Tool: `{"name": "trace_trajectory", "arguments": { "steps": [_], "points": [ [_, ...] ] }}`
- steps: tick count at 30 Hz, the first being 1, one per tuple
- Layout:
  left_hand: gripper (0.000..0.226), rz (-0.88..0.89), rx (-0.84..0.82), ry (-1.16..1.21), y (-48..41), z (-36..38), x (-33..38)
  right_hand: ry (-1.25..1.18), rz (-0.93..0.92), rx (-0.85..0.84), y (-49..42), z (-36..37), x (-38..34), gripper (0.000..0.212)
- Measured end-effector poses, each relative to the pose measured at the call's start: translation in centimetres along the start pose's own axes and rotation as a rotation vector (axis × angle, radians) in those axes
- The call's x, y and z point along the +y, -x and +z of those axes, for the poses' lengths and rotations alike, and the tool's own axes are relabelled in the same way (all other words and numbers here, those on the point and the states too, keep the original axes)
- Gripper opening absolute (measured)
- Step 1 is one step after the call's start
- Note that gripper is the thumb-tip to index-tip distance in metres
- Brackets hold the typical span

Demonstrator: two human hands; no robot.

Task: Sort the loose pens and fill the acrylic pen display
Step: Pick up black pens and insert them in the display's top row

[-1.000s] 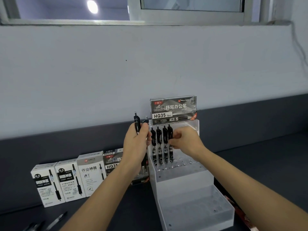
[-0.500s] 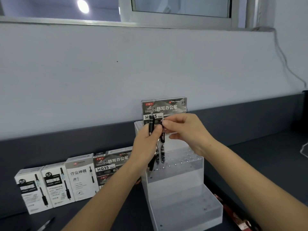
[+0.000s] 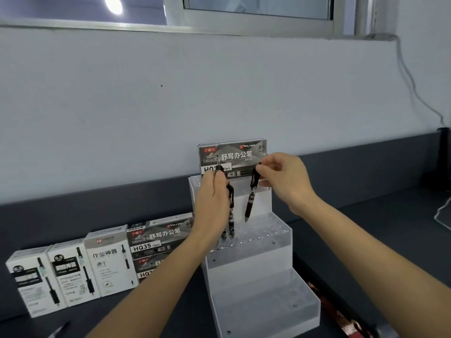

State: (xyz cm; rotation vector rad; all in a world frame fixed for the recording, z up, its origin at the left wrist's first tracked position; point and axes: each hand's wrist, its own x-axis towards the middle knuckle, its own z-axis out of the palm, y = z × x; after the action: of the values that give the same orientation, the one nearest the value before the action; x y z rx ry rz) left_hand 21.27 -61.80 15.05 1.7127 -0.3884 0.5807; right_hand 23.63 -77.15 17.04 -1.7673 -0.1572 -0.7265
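Note:
A clear acrylic stepped pen display (image 3: 258,298) stands on the dark desk, with a grey HQ35 card (image 3: 234,154) on its top tier. My right hand (image 3: 283,181) pinches the top of a black pen (image 3: 251,198), which hangs tip down just above the holes of the middle tier. My left hand (image 3: 212,206) grips a bundle of black pens (image 3: 230,215) upright at the left of that tier; one silver tip sticks up above the fingers. Whether those pens sit in holes is hidden by the hand.
Several pen boxes stand in a row left of the display: white ones (image 3: 73,272) and grey HQ35 boxes (image 3: 158,242). A loose pen (image 3: 58,330) lies at the bottom left edge. Red-printed packaging (image 3: 341,318) lies right of the display. A white cable (image 3: 441,211) runs at far right.
My right hand has drawn one black pen out of the left hand's bundle and carried it to the right, over the middle tier. The view has shifted left and down slightly.

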Motion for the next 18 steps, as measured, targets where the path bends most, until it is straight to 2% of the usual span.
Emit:
{"name": "trace_trajectory", "arguments": {
  "steps": [4, 8, 14, 18],
  "points": [
    [0.030, 0.002, -0.018, 0.016, -0.3, -0.5, 0.5, 0.150, -0.076, -0.030, -0.8, 0.7, 0.7, 0.004],
    [0.033, 0.117, -0.041, -0.070, -0.7, -0.6, 0.5, 0.228, -0.082, -0.145, -0.8, 1.1, 1.5, 0.004],
    [0.009, 0.104, -0.006, -0.123, -1.5, -0.1, 0.2, 0.228, -0.053, -0.217, -0.5, 1.5, 2.1, 0.006],
    [0.021, 0.172, 0.038, -0.217, -2.3, -0.3, 0.6, 0.295, -0.119, -0.211, -0.8, 1.4, 2.2, 0.008]
  ]
}}
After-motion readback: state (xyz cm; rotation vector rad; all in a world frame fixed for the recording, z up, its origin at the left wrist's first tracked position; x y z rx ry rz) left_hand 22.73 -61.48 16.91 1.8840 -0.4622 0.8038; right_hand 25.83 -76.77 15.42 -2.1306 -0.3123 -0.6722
